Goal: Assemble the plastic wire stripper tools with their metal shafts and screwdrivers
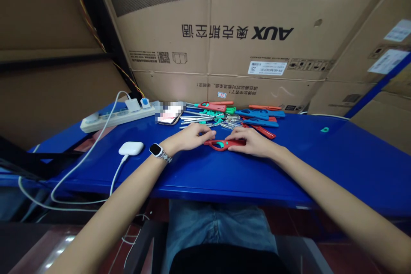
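Observation:
A red plastic lighter handle (221, 144) lies flat on the blue table (321, 162) between my hands. My right hand (248, 141) rests on its right end, fingers curled over it. My left hand (192, 136), with a watch on its wrist, touches its left end, fingers bent and pressed to the part. Just behind lies a pile of red and blue lighter handles (257, 117), green pieces and thin metal tubes (199, 117).
A phone (169, 112) lies left of the pile. A white power strip (117, 115) with plugs sits at the far left, with a white earbud case (131, 148) on a cable nearer me. A small green piece (325, 129) lies alone at right. Cardboard boxes (224, 30) wall the back.

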The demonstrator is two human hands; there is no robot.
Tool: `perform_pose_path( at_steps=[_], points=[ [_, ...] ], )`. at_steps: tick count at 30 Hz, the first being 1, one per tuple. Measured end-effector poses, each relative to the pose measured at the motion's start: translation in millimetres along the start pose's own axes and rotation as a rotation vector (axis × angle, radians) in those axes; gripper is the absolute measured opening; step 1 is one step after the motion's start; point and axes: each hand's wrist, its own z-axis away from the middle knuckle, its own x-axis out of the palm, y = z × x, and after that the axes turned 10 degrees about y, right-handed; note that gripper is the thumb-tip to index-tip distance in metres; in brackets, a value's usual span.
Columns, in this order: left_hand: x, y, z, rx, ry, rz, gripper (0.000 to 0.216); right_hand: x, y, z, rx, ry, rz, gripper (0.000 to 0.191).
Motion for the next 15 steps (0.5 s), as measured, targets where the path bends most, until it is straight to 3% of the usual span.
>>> perform_pose_path(
  at_steps=[4,9,15],
  points=[
    [7,4,2,0.02,-0.035,-0.011,0.044,0,0,0,0.002,-0.007,-0.005,0.033],
    [24,7,1,0.098,0.02,-0.14,0.043,2,3,0,0.045,0.008,-0.021,0.032],
    [28,5,-1,0.034,0.024,-0.163,0.036,2,-4,-2,0.082,-0.032,0.082,0.031]
  ],
)
